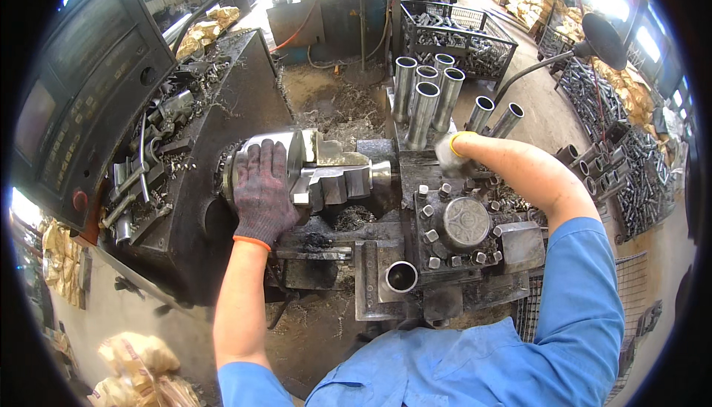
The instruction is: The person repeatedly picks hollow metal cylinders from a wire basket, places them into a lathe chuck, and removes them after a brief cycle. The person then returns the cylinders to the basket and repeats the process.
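At the far left stands a dark control panel (81, 103) with rows of buttons; below and beside it a sloped tray (185, 207) holds wrenches and loose tools amid metal swarf. Next comes the lathe chuck (297, 166), its stepped jaws facing right; the left hand (261, 188), in a dark knit glove with an orange cuff, lies flat over the chuck's rim with fingers spread wide, pressing rather than clasping anything. A short bright stub (381, 172) sits in the jaws at the chuck's centre. Right of that is the tool post (463, 222) with its ring of square-headed bolts, and a single tube (401, 276) lies mouth-up at its near edge. Behind, a cluster of steel tubes (430, 96) stands upright; the right hand (452, 153), gloved in pale fabric, reaches in just below them, and whether it grips anything I cannot tell. To turn the chuck well, I judge the palm should stay on the smooth rim, clear of the jaw steps; the sleeve (586, 296) should keep away from the bolts.
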A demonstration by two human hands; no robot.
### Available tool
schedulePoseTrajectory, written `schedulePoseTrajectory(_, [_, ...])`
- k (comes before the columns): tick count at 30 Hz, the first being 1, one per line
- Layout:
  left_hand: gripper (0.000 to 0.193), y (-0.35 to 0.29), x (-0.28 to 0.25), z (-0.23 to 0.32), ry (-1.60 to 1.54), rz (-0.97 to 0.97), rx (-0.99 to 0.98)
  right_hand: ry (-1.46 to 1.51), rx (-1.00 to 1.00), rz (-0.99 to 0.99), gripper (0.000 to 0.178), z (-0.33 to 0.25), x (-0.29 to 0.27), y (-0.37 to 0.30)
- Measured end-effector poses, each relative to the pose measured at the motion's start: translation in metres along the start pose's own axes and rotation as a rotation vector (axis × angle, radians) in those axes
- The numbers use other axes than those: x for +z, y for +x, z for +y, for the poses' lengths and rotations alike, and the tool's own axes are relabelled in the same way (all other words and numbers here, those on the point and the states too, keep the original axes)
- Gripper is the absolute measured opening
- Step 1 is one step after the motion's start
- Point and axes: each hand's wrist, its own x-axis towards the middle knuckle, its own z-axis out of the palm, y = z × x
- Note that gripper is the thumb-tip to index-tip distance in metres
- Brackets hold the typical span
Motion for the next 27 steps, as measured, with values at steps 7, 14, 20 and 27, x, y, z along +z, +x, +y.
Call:
schedulePoseTrajectory(7, [0.103,0.095,-0.063,-0.001,-0.203,-0.680,-0.106,1.133,0.510,0.328,0.060,-0.034,-0.132,-0.006])
schedulePoseTrajectory(14, [0.093,0.018,0.015,0.004,-0.207,0.106,-0.218,1.039,0.109,0.174,0.073,-0.047,-0.086,0.033])
schedulePoseTrajectory(20, [0.083,0.020,0.020,-0.003,-0.241,0.172,-0.155,1.253,-0.033,0.128,0.059,-0.033,-0.076,0.048])
schedulePoseTrajectory(27, [0.072,0.017,0.019,-0.001,-0.282,0.178,-0.192,1.441,0.004,0.006,0.061,-0.027,-0.055,0.043])
